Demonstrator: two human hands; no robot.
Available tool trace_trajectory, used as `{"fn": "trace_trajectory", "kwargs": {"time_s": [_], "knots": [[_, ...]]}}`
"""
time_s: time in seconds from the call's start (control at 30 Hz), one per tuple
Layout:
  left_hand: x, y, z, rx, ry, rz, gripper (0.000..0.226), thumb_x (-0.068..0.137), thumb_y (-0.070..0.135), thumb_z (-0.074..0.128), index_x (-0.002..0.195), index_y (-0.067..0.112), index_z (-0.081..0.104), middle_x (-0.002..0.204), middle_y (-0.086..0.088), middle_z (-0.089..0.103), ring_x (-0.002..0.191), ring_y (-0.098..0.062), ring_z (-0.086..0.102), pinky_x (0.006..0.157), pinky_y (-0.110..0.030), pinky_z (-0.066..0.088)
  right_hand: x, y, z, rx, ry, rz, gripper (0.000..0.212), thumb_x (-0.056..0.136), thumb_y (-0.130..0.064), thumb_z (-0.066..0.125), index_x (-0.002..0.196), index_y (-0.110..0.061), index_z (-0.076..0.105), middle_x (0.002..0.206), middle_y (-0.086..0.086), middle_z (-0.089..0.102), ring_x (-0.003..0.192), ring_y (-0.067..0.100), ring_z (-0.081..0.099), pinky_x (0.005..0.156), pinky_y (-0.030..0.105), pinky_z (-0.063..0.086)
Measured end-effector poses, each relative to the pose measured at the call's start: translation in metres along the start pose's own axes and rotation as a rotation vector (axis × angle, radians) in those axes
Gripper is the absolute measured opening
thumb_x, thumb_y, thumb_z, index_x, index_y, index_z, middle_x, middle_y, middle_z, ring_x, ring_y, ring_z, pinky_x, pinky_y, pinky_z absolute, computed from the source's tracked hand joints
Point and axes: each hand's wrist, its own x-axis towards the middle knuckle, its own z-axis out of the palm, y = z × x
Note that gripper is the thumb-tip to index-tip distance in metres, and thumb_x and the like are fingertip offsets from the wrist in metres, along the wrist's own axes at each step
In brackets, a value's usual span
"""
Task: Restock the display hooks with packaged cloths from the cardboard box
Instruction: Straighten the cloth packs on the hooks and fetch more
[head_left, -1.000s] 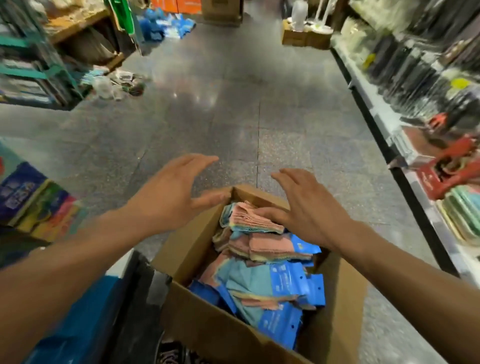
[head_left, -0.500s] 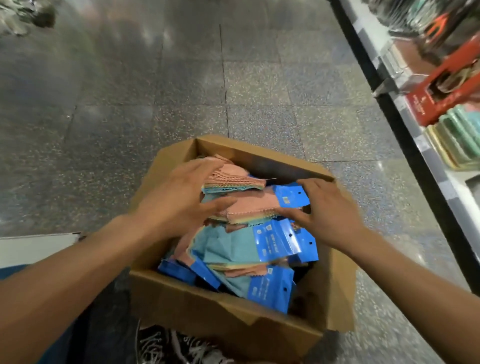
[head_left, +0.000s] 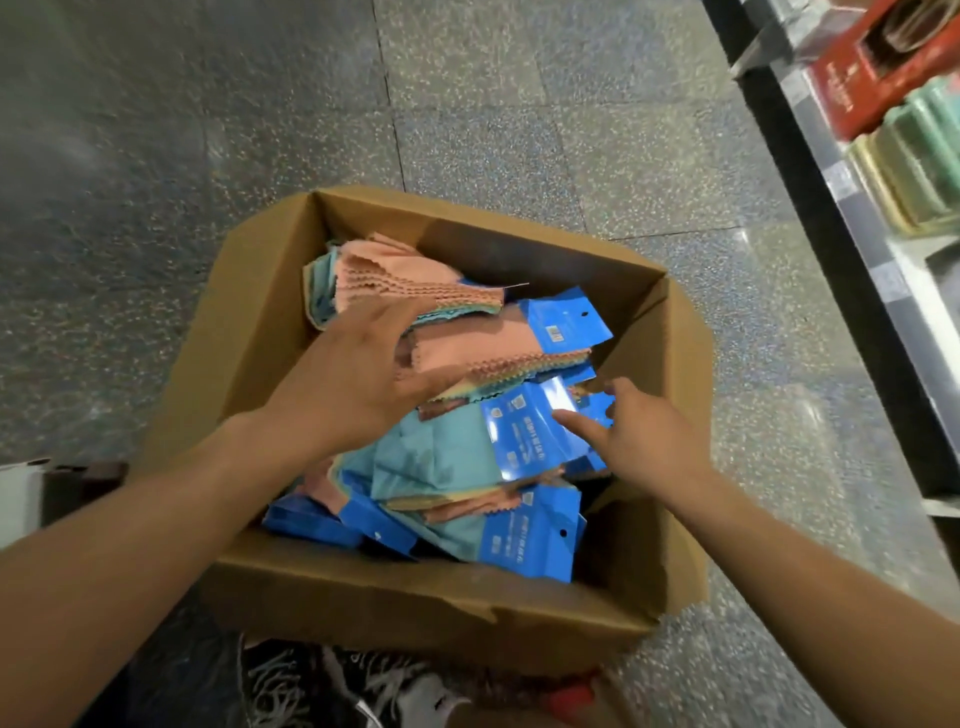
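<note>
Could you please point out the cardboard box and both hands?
cardboard box (head_left: 415, 597): head view, near wall.
left hand (head_left: 353, 389): head view, back of hand.
right hand (head_left: 644, 441): head view, back of hand.

The print on the blue header cards is too small and smeared to read, and the lower packaged cloths lie buried under the top ones in the cardboard box. The right hand seems to tuck some fingertips behind a card, out of sight. The shelf, its red carton and the laced shoes run off the picture's edges.
</note>
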Motion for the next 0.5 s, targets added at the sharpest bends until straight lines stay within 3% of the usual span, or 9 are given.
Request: {"fn": "trace_trajectory", "kwargs": {"time_s": [0.07,0.13,0.33,0.5], "knots": [[0.005,-0.008,0.012,-0.025,-0.027,-0.024,0.093,0.076,0.085,0.046,0.146,0.025,0.044,0.147,-0.002,0.05,0.134,-0.021,0.045,0.111,-0.04,0.039,0.007,0.008,0.021,-0.004,-0.063,0.084,0.075,0.077,-0.085,0.042,0.088,-0.012,0.053,0.08,0.006,0.06,0.084,0.031,0.063,0.053,0.036,0.036],[0.008,-0.015,0.022,-0.035,-0.048,-0.036,0.092,0.074,0.082,0.046,0.146,0.026,0.045,0.146,0.0,0.051,0.134,-0.022,0.046,0.111,-0.044,0.041,0.01,0.014,0.041,0.031,-0.131,0.158,0.072,0.079,-0.084,0.044,0.072,-0.012,0.046,0.073,0.006,0.054,0.072,0.028,0.058,0.052,0.036,0.033],[0.009,-0.032,0.041,-0.064,-0.062,-0.041,0.085,0.078,0.083,0.046,0.144,0.027,0.046,0.139,0.002,0.054,0.127,-0.018,0.05,0.105,-0.039,0.044,0.02,0.021,0.081,0.349,-0.26,0.318,0.067,0.082,-0.073,0.058,0.059,-0.013,0.037,0.055,0.004,0.046,0.052,0.02,0.047,0.049,0.032,0.033],[0.005,-0.03,0.049,-0.084,-0.076,-0.062,0.086,0.075,0.077,0.047,0.145,0.027,0.046,0.141,0.002,0.053,0.129,-0.016,0.048,0.103,-0.034,0.041,0.024,0.015,0.107,0.954,-0.26,0.568,0.057,0.072,-0.063,0.077,0.079,-0.01,0.058,0.076,0.013,0.064,0.072,0.026,0.063,0.058,0.034,0.045]]}}
